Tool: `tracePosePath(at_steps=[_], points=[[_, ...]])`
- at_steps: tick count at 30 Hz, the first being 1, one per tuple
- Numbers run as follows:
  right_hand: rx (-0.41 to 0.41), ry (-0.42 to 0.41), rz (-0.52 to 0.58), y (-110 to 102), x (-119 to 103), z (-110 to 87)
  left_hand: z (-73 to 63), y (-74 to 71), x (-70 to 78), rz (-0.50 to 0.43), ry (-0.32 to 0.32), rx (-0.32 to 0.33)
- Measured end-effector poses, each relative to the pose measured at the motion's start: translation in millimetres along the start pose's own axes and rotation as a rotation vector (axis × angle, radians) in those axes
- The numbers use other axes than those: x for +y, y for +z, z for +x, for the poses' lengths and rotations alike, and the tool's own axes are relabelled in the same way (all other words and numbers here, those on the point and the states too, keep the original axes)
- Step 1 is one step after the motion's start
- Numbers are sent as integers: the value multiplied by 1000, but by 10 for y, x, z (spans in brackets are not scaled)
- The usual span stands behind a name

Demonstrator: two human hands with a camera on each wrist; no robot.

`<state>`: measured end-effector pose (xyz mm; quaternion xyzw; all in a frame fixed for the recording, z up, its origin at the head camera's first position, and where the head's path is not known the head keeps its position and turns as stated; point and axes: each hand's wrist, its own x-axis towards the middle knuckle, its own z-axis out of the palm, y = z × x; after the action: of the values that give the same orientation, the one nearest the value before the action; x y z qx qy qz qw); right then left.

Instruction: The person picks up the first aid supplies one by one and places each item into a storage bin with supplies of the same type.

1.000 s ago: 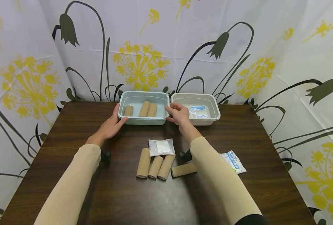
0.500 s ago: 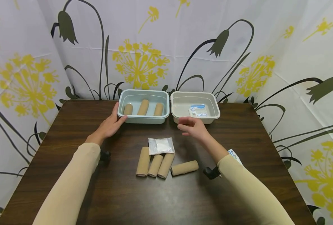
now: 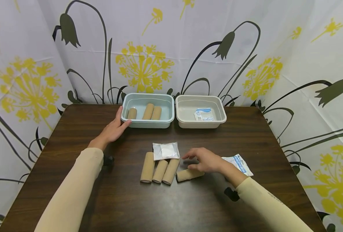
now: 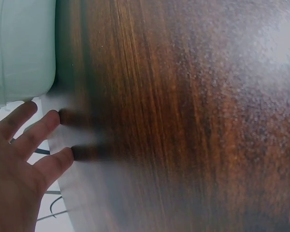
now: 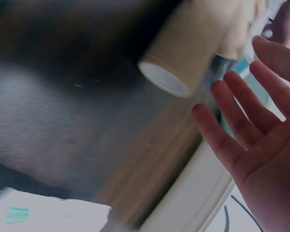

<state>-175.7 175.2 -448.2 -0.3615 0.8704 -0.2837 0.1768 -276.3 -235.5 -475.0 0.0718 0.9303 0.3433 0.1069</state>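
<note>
Left hand (image 3: 110,130) spread at blue tub (image 3: 152,124), right hand (image 3: 205,161) spread near tube (image 3: 185,175), "Surgical" packet (image 3: 204,114) beyond.

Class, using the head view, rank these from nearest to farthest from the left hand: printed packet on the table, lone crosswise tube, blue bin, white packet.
From the left hand:
1. Blue bin, right beside it.
2. White packet, on the right, in front of the bin.
3. Lone tube, farther right.
4. Printed packet, farthest right.
</note>
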Motion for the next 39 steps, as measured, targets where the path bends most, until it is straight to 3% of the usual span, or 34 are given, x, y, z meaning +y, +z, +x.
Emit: tracePosePath(at_steps=[4, 10, 21, 39], points=[[-25, -10, -124, 111, -16, -98, -6, 6, -1, -9, 8, 8], [-19, -10, -216, 215, 13, -205, -9, 11, -7, -9, 11, 6], [28, -87, -277, 308, 64, -300, -9, 2, 4, -20, 9, 10], [54, -96, -302, 353, 40, -399, -24, 3, 3, -18, 2, 5]])
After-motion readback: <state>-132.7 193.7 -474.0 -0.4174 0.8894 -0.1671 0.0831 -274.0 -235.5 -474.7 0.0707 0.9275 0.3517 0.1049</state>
